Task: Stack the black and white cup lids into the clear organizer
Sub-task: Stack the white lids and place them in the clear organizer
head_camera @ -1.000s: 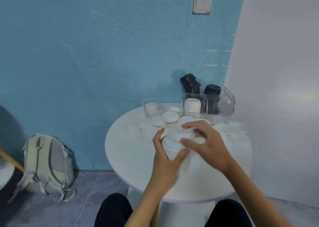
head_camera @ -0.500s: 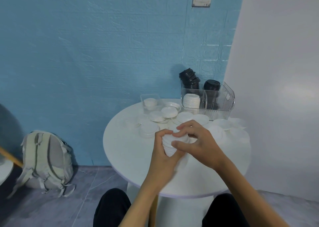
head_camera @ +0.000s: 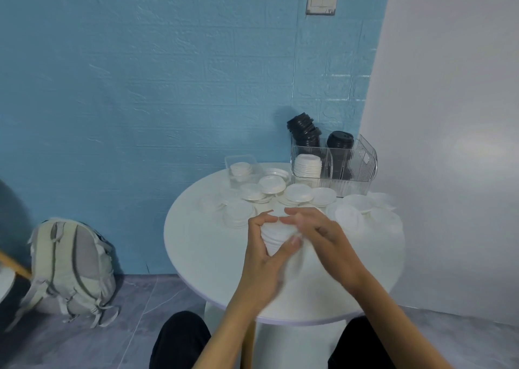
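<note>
My left hand (head_camera: 264, 259) grips a stack of white lids (head_camera: 276, 235) from the left, over the middle of the round white table (head_camera: 202, 242). My right hand (head_camera: 320, 236) holds the same stack from the right, fingers curled over its top. At the back right stands the clear organizer (head_camera: 354, 169). It holds a stack of white lids (head_camera: 307, 165) in front and two stacks of black lids (head_camera: 304, 131) behind. Several loose white lids (head_camera: 297, 193) lie scattered between the organizer and my hands.
A small clear tub (head_camera: 241, 169) with white lids stands at the back of the table. A blue wall is behind, a white wall close on the right. A pale backpack (head_camera: 70, 267) leans on the floor at the left. My knees are under the table's near edge.
Both hands have lowered the white stack slightly and pressed closer round it. The right hand's fingers have slid over the top of the stack.
</note>
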Available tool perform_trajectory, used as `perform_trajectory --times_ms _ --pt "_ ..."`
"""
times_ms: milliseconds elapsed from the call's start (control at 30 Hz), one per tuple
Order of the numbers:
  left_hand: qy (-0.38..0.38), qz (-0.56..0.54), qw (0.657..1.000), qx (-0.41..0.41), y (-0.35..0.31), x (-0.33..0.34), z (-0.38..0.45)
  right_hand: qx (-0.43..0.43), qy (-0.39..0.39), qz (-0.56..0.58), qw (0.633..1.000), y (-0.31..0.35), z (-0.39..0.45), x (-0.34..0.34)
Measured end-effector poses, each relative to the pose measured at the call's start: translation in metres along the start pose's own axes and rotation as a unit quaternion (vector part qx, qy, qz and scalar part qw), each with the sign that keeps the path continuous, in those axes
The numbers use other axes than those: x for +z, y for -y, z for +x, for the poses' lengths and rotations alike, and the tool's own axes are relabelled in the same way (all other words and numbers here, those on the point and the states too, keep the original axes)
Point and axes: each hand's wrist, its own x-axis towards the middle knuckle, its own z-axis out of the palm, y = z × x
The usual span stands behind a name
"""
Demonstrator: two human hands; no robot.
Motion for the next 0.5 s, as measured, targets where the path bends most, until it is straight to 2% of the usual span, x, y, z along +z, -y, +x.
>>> perform_trajectory --times_ms 67,133,267,500 --pt "0.0 0.006 1.0 -0.003 0.001 -0.001 0.001 0.002 -0.048 -0.037 0.998 -0.002 0.016 -0.015" --pt "0.005 0.001 1.0 -0.01 0.002 -0.002 0.001 0.02 -0.091 -0.144 0.985 -0.008 0.032 -0.032" --pt "0.007 -0.011 1.0 -0.021 0.003 -0.002 0.001 0.102 -0.006 -0.315 0.943 -0.026 0.053 -0.044" --pt "0.006 -0.002 1.0 -0.025 0.002 -0.002 0.001 0.121 0.08 -0.449 0.882 -0.054 0.059 -0.029"
